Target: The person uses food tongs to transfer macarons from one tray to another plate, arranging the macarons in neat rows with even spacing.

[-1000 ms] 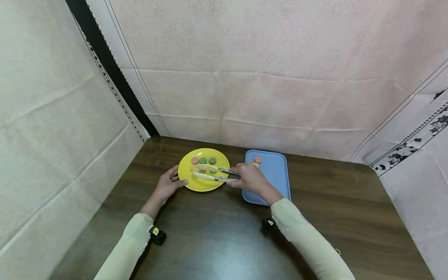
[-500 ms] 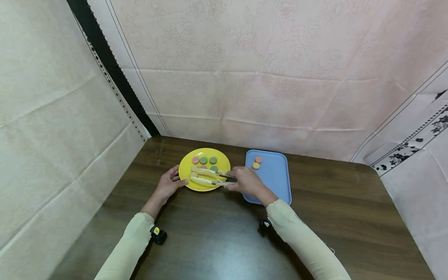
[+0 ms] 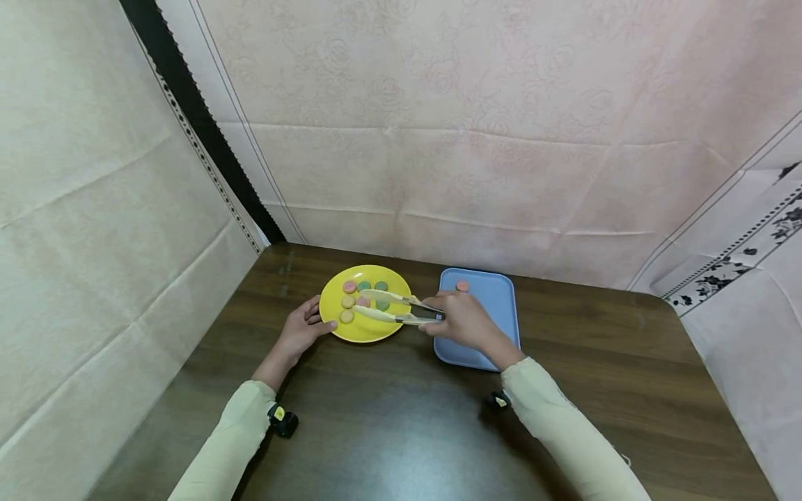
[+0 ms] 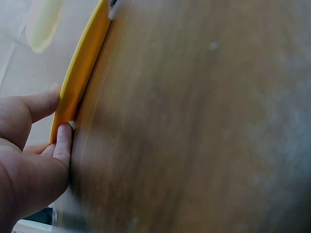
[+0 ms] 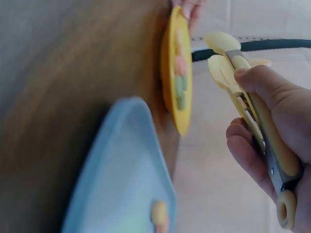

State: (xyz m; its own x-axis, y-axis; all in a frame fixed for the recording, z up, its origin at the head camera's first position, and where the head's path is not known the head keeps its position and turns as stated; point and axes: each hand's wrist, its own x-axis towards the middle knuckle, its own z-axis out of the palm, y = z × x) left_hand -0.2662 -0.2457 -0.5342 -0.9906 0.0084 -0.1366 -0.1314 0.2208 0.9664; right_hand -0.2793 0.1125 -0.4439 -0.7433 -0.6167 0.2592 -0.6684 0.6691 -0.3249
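My left hand [image 3: 301, 330] holds the left rim of a yellow plate [image 3: 372, 334], thumb over the edge and fingers beneath, as the left wrist view shows. Several small macaron-like discs lie on it, including a pink one [image 3: 349, 287], a green one [image 3: 381, 286] and a yellow one [image 3: 347, 316]. My right hand [image 3: 464, 320] grips tongs [image 5: 265, 126] with cream-coloured tips. The tongs point left above the plate, their arms spread with nothing between the tips. In the head view they partly cover the middle discs.
A blue tray [image 3: 491, 299] stands right of the plate, partly under my right hand. A pink disc [image 3: 462, 286] and a yellow disc [image 5: 158, 212] lie on it. Both dishes rest on a dark wooden table [image 3: 376, 417], with a pale patterned cloth [image 3: 438, 174] hanging behind.
My right hand and the tongs have shifted right from half a second ago, exposing the left yellow discs and covering the tray's yellow disc in the head view. My left hand stays put.
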